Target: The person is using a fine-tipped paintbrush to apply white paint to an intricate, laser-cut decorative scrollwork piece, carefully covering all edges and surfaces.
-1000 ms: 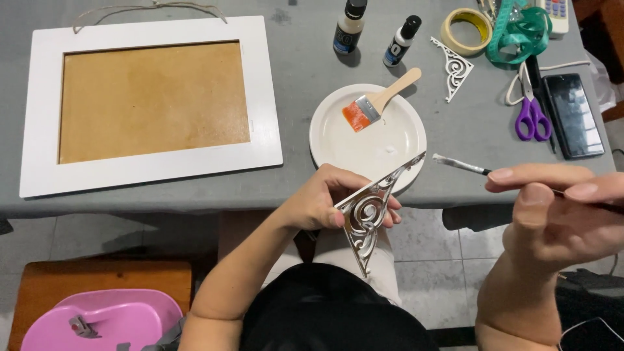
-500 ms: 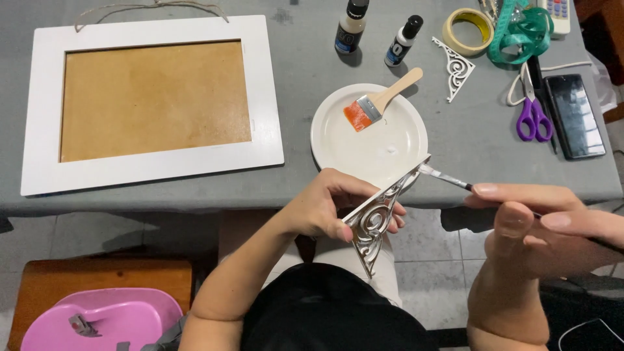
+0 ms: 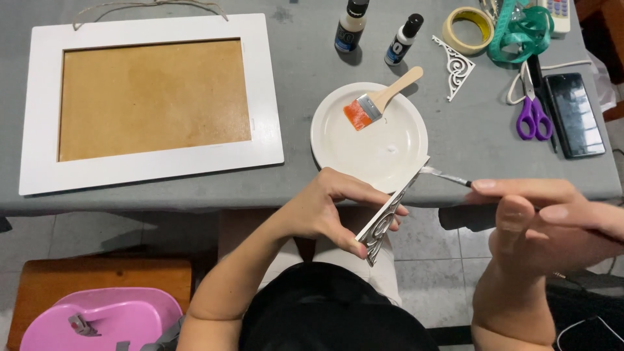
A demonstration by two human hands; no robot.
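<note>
left hand point(image 3: 328, 211) fingers pinch ornate corner bracket point(image 3: 390, 214) | right hand point(image 3: 546, 224) fingers grip fine paintbrush point(image 3: 445, 175) | tip meets bracket's top edge beyond left fingers | light strokes best, bracket steady

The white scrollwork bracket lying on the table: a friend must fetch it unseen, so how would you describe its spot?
Start at the grey table and find the round white plate near its front edge. Up and right of it, between the tape roll and the purple scissors, lies the scrollwork bracket. It is the only flat, white, triangular openwork piece lying there.
</note>
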